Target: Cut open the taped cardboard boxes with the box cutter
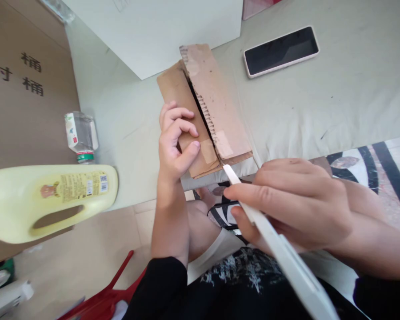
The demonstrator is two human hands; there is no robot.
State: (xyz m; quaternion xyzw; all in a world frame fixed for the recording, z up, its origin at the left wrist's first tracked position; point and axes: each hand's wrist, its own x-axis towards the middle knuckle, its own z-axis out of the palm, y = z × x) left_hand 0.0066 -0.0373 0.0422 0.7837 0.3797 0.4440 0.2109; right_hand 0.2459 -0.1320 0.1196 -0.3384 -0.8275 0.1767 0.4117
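Note:
A piece of brown corrugated cardboard point(206, 106), split lengthwise with its fluting exposed, lies at the edge of a pale cloth-covered surface point(320, 102). My left hand point(175, 142) presses on the cardboard's left strip with its fingers curled and the thumb against the near end. My right hand point(286, 200) is closed around a white utility knife point(280, 249). The knife's tip point(228, 171) sits at the cardboard's near edge, by the split.
A phone point(282, 50) in a pink case lies face up at the back right. A pale yellow jug point(46, 200) with a handle fills the left foreground. A clear plastic bottle point(80, 135) stands behind it, beside a large brown box point(23, 89). A white box point(160, 26) stands behind the cardboard. Red plastic point(113, 293) shows below.

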